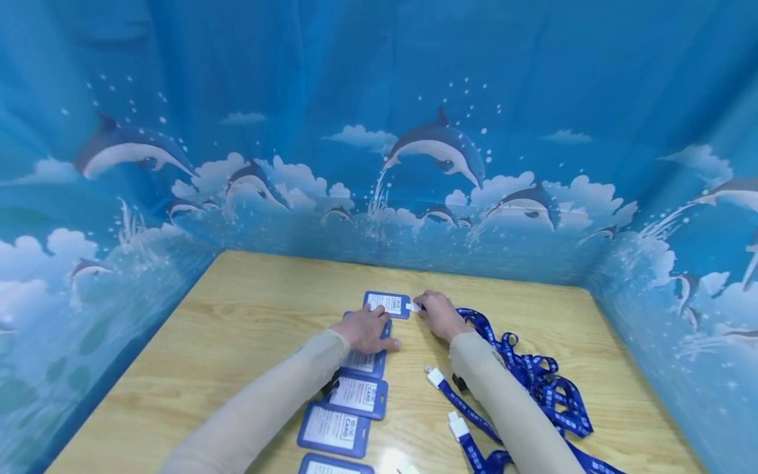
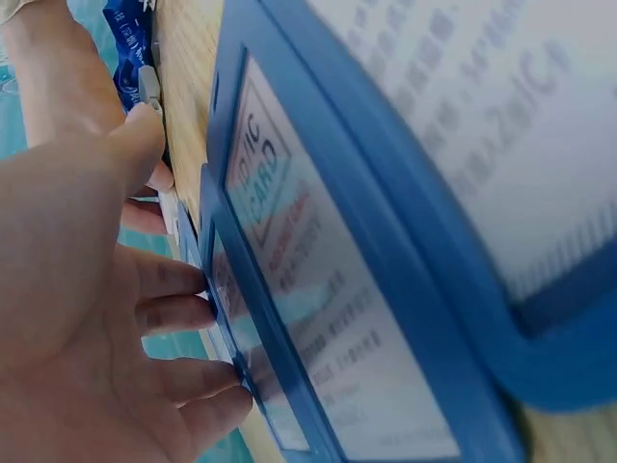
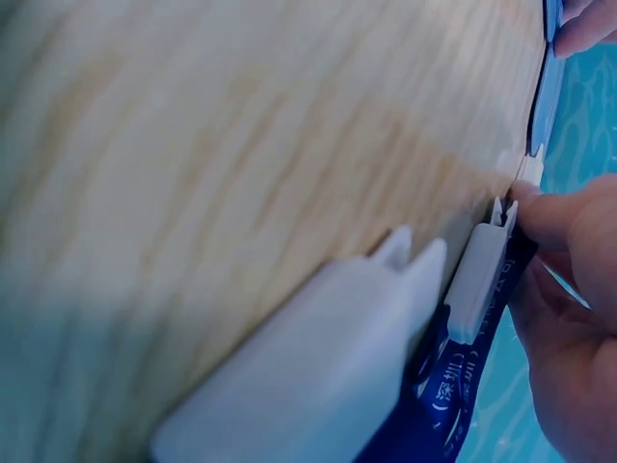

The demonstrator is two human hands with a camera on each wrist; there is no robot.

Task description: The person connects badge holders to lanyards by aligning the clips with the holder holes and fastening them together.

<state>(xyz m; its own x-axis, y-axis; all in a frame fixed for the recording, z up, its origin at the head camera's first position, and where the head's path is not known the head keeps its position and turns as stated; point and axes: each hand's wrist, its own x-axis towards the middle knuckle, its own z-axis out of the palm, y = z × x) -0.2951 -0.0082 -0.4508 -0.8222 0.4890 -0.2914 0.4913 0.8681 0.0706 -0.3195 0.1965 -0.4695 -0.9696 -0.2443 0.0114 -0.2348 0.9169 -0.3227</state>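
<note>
While the left grip [image 1: 364,329], fingers extended, rests at the near edge of the top badge [image 1: 389,303], the right grip [image 1: 441,315] pinches a white clip [image 1: 415,307] at that badge's right end; the badge lies flat on the worktop [image 1: 266,283], at the far end of a row of badges [image 1: 358,395], with blue lanyards [image 1: 527,372] heaped to the right; to do this well, press the badge lightly against sliding, hold the clip in line with it, and leave the strap slack; whether the clip is fastened does not show; a gentle tug should test it.
</note>
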